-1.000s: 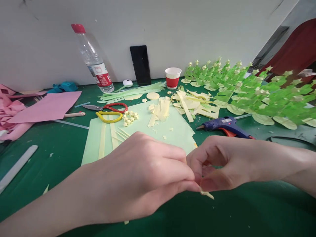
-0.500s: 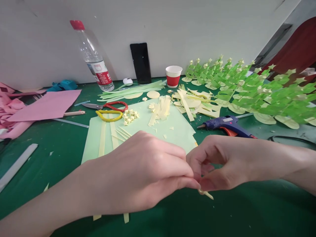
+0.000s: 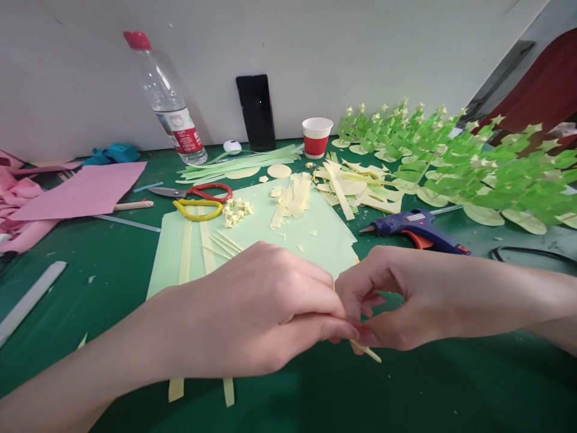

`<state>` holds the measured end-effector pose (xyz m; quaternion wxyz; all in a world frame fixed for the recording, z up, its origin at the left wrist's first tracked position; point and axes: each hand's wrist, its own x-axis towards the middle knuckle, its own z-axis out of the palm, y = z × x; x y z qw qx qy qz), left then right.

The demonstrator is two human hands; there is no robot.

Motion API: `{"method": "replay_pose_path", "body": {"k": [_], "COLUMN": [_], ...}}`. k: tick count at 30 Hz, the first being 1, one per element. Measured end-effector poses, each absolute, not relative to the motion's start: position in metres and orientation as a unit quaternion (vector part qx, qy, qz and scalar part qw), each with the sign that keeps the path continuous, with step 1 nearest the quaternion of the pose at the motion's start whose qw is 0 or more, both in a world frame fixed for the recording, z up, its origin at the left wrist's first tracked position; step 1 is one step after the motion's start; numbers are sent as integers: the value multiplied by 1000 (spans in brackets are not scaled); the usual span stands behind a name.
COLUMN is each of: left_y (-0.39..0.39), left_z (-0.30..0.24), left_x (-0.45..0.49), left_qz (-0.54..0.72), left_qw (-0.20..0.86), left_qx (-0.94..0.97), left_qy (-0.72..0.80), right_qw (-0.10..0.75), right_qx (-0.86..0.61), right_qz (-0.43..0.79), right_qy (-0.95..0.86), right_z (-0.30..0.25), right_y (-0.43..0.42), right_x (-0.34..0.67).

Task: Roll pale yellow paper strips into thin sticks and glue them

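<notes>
My left hand [image 3: 252, 307] and my right hand [image 3: 396, 297] meet fingertip to fingertip low in the middle of the view, just above the green table [image 3: 90, 282]. Both pinch a narrow pale yellow paper strip [image 3: 367, 352], whose short end pokes out below the fingers. Most of the strip is hidden inside the fingers. Behind the hands lies a light green paper sheet [image 3: 324, 234] with more yellow strips [image 3: 293, 198] and a small heap of folded yellow paper stars [image 3: 237, 211].
Red and yellow scissors [image 3: 198, 201] lie left of the stars. A blue glue gun [image 3: 412, 225] rests right of the sheet. Green paper trees [image 3: 469, 162] crowd the back right. A water bottle [image 3: 166, 102], a phone [image 3: 256, 112], a red cup [image 3: 316, 137] and pink paper [image 3: 81, 189] stand further back.
Both hands have shifted slightly left while still pinching the strip. The view has tipped down a little, and two yellow strip ends now show below my left hand.
</notes>
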<state>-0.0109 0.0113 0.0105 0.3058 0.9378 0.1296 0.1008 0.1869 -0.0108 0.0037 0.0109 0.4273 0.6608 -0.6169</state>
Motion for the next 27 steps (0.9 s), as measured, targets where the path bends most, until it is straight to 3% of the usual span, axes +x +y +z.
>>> {"method": "replay_pose_path", "body": {"k": [3,6,12,19,23,27], "left_y": [12,13,12,12,9,5], "left_z": [12,14,11,6,6,7], "left_x": [-11,-11,-9,-8,-7,-4], "left_qz": [124,150,218,250,231,193], "left_qw": [304,294,297,367,435,494], "left_qx": [932,924,895,836,794,755], "left_qy": [156,192,252,321,358,385], "right_qw": [-17,-97,-311,-345,-390,-378], "right_qx": [426,442,465,399,383,398], "right_qz": [-579,-517,-244,19,104,158], "right_qy": [695,727,792,850,831,821], "right_z": [11,15,-2,-7,-6,-8], "right_y": [-10,-18,-45,-45,-46,-47], "right_x": [193,198,191,185,185,183]}}
